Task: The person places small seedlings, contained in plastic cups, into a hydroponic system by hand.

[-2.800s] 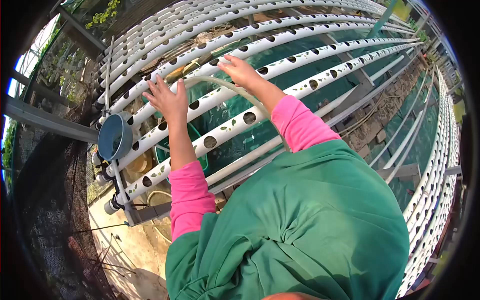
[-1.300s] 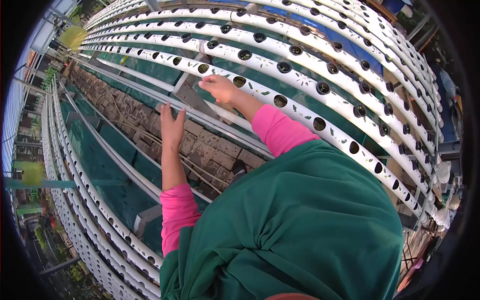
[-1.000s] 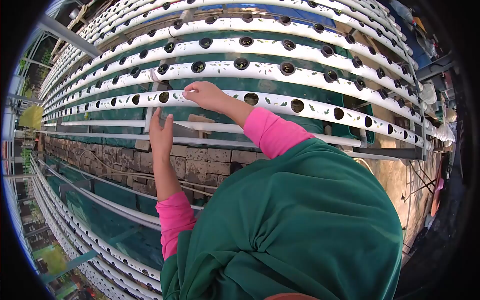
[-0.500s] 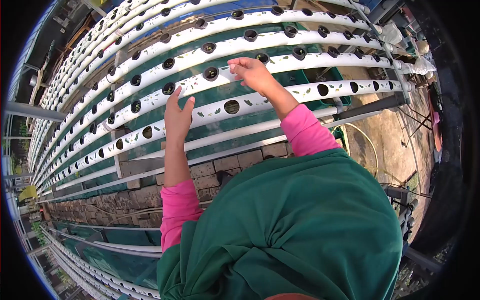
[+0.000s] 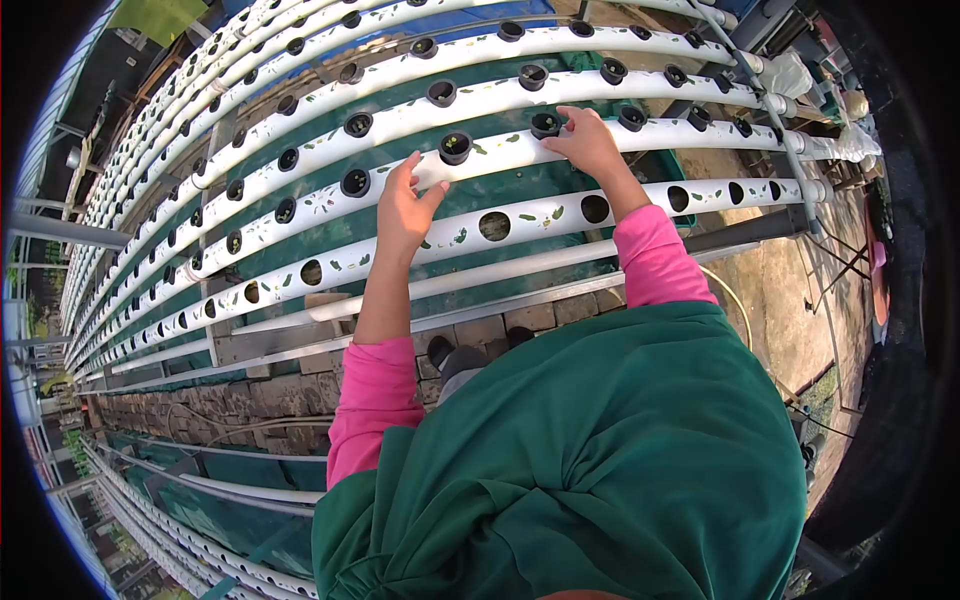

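Note:
Long white pipes with round holes run across the view. My left hand (image 5: pixel 408 212) hovers at the second pipe from me (image 5: pixel 500 150), its thumb and fingers apart, just left of a black net cup (image 5: pixel 455 148) with a small green seedling. Farther right along that pipe, my right hand (image 5: pixel 583 143) is at another black cup (image 5: pixel 545 125), fingers at its right rim; whether they grip it is hard to tell. The nearest pipe (image 5: pixel 540 218) has bare open holes and painted green leaf marks.
More white pipes (image 5: pixel 400 70) with black cups lie beyond. A metal rail (image 5: pixel 755 90) crosses their right ends. Below the nearest pipe are a plain white pipe (image 5: pixel 470 280) and brick paving (image 5: pixel 290 393). A yellowish hose (image 5: pixel 738 300) curves at the right.
The view has shifted. My right hand has moved right along the pipe to a cup, and my left hand now sits beside the cup that was between my hands.

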